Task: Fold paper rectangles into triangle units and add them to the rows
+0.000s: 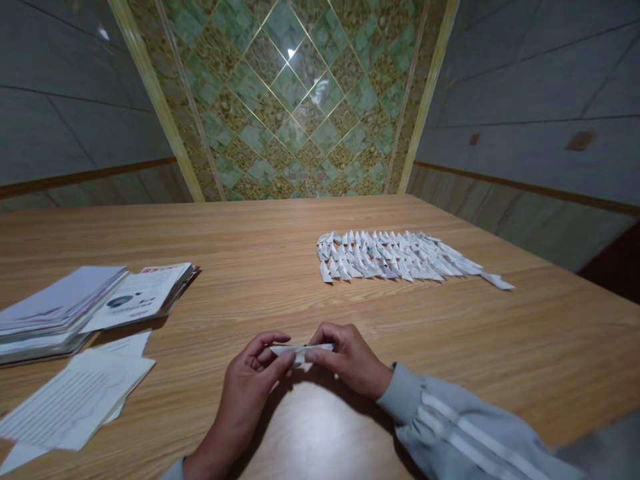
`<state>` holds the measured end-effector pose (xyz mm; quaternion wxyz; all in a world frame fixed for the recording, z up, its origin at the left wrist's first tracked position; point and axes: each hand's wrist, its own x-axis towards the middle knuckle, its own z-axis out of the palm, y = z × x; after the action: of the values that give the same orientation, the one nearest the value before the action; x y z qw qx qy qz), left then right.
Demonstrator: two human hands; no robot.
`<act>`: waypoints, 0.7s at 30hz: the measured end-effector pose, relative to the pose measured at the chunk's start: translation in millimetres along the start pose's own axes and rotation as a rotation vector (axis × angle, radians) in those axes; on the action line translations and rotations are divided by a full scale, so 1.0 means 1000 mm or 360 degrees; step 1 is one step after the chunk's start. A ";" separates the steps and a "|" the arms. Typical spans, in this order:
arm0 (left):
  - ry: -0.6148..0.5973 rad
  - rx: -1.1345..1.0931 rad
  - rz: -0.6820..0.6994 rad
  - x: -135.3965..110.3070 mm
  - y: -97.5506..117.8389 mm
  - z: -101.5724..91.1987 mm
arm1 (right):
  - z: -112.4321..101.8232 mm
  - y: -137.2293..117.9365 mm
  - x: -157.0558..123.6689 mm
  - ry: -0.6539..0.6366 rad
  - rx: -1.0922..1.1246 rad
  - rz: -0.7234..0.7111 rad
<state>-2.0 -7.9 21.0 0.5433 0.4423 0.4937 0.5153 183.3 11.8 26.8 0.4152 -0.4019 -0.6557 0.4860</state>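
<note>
Between my two hands, over the near part of the wooden table (240, 307), is a small folded piece of white paper (301, 351), long and narrow. My left hand (255, 373) pinches its left end between thumb and fingers. On the other end, my right hand (345, 357) presses its thumb along the near side with the fingers curled behind. Parts of the paper are covered by the fingers. Farther back on the right, several rows of small folded paper boats (380, 257) stand close together.
To the left lie loose printed sheets (75, 400). Behind them is a stack of papers and booklets (60, 303), with a printed page (137, 297) on its right part. A tiled wall (295, 100) closes off the table's far edge.
</note>
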 end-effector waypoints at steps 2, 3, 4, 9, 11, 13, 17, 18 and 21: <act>-0.0035 -0.0079 -0.0086 0.004 -0.001 -0.003 | -0.003 0.002 0.003 -0.0090 0.0204 0.0117; -0.0021 -0.0106 -0.0096 0.006 -0.002 -0.004 | -0.004 0.004 0.004 -0.0120 0.0243 0.0149; -0.0001 -0.0114 -0.0099 0.007 -0.003 -0.006 | -0.006 0.005 0.005 -0.0137 0.0263 0.0175; 0.0036 -0.0036 -0.0058 0.008 -0.003 -0.007 | -0.009 0.007 0.006 -0.0042 0.0213 0.0247; 0.0054 -0.0006 -0.0031 0.006 -0.001 -0.006 | -0.010 0.005 0.005 -0.0009 0.0190 0.0256; 0.0084 0.0008 -0.0012 0.006 0.001 -0.005 | -0.010 0.003 0.005 -0.0027 0.0188 0.0251; 0.0122 -0.0044 -0.0006 0.008 0.001 -0.004 | -0.014 0.002 0.005 -0.0140 0.0204 0.0228; 0.0128 -0.0053 -0.0004 0.008 0.001 -0.004 | -0.015 0.003 0.005 -0.0152 0.0204 0.0227; 0.0138 -0.0057 0.0001 0.009 0.002 -0.004 | -0.017 0.008 0.007 -0.0122 0.0186 0.0243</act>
<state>-6.0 0.8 21.7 0.5291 0.4100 0.5071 0.5430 198.4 24.9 23.1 0.3742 -0.4070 -0.6090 0.5687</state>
